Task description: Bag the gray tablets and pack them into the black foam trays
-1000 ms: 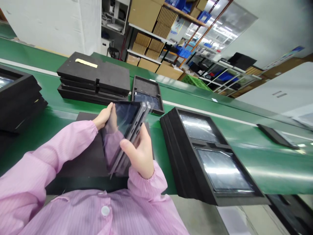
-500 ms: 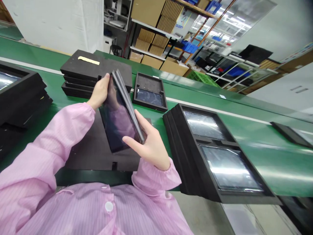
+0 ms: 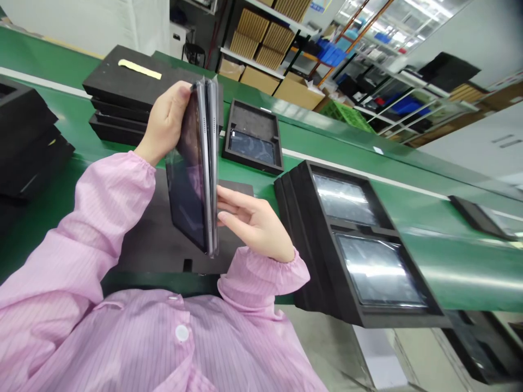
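Note:
Two thin tablets (image 3: 190,179) stand nearly upright, face to back, their metal side edges toward me and a narrow gap between them at the top. Clear film juts out at their upper corners. My left hand (image 3: 165,120) is closed around their upper left part; some of its fingers are hidden behind the tablets. Against the rear face of the right-hand tablet lie the fingertips of my right hand (image 3: 257,226), fingers stretched out and thumb apart. Below the tablets is a flat black foam tray (image 3: 151,234) on the green bench.
Black trays (image 3: 122,76) with a yellow strip are stacked behind my left hand. A small tray (image 3: 255,128) holding one tablet sits farther back. At right, stacked trays (image 3: 322,272) carry two film-covered tablets on top. Another dark stack (image 3: 24,141) stands at far left.
The tablets have turned more upright, with their side edges now facing me. My right hand has let go of their lower edge and moved to the rear face.

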`<state>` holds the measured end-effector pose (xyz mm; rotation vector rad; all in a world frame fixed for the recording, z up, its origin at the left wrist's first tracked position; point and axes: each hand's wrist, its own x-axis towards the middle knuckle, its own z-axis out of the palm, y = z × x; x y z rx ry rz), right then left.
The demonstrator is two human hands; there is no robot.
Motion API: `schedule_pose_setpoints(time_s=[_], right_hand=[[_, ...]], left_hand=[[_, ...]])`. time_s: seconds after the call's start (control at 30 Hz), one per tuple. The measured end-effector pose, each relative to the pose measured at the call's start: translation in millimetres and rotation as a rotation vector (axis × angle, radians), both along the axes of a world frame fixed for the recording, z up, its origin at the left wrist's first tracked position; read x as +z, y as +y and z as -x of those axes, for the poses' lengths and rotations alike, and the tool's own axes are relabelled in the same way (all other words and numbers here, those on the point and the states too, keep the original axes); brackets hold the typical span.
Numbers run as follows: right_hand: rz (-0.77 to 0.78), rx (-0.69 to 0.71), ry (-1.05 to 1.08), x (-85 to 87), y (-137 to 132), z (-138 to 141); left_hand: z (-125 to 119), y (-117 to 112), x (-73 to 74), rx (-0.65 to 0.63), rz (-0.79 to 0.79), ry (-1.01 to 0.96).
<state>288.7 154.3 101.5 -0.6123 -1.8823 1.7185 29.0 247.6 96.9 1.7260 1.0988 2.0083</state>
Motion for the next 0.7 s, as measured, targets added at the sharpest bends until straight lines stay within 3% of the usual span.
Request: schedule_pose_setpoints(time_s=[0.37, 0.7], right_hand=[[0.032, -0.025, -0.035, 2.4, -3.4, -0.9], [-0.194, -0.127, -0.103, 8.9, -13.9, 2.4]], left_hand=[[-8.2, -10.1, 7.1, -0.005, -0.016, 0.034], [-16.6, -22.5, 10.1, -0.013, -0.076, 0.13]])
